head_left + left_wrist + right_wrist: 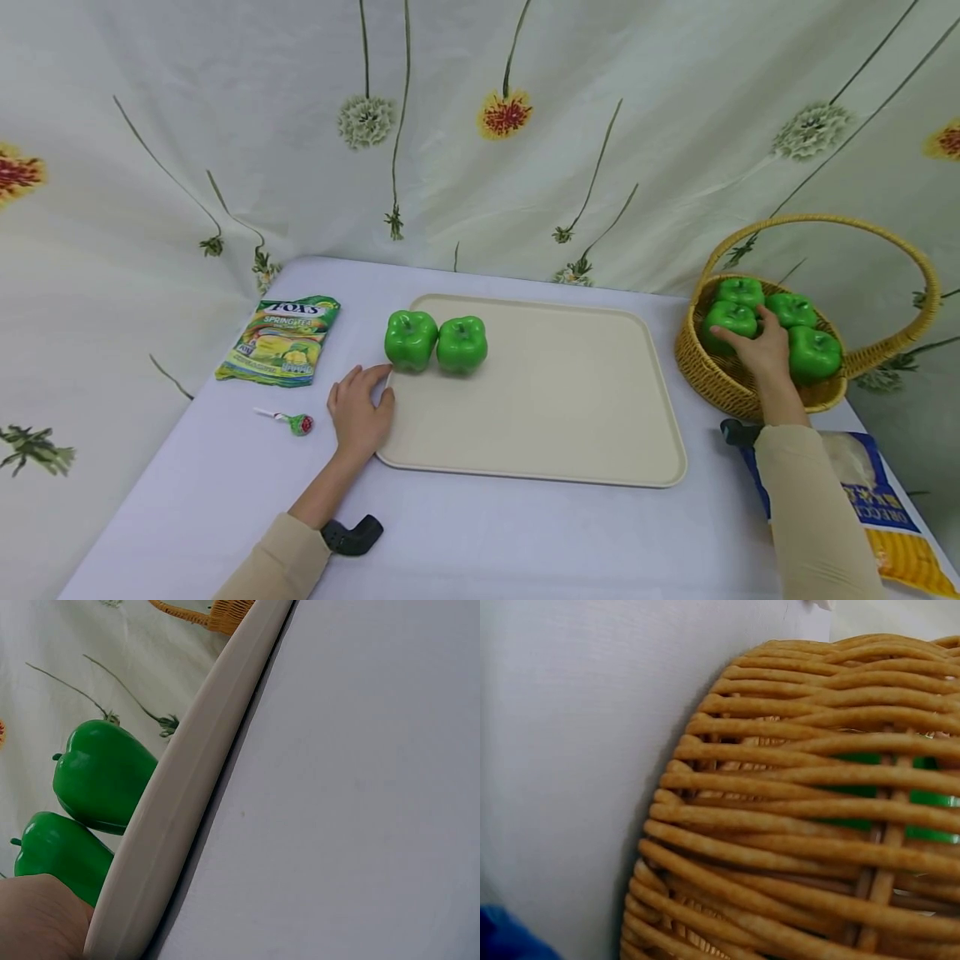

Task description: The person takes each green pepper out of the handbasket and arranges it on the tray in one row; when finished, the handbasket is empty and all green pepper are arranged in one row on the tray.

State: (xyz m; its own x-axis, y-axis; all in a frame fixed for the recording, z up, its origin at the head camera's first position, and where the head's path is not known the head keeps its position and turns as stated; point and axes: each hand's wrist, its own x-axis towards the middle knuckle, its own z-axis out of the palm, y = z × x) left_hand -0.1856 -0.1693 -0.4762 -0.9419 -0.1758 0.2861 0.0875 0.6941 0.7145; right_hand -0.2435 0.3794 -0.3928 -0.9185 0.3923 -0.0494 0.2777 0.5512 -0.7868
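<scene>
My right hand (765, 350) reaches into a wicker basket (712, 387) and grips a green bell pepper (729, 327), thumb on its near side. Several other peppers lie around it in the basket. Through the weave in the right wrist view, bits of green (930, 806) show; the hand itself is out of that view. My left hand (362, 412) rests at the left edge of a beige tray (555, 400), fingers spread loosely. Just beyond its fingertips, two green peppers (411, 340) stand side by side in the tray's far left corner.
On the left lie a Fox's candy bag (285, 342) and a wrapped lollipop (292, 422). A blue and yellow pasta bag (877, 500) lies under the right forearm. The basket's tall handle (825, 219) arches above its rim. A floral cloth hangs behind the table.
</scene>
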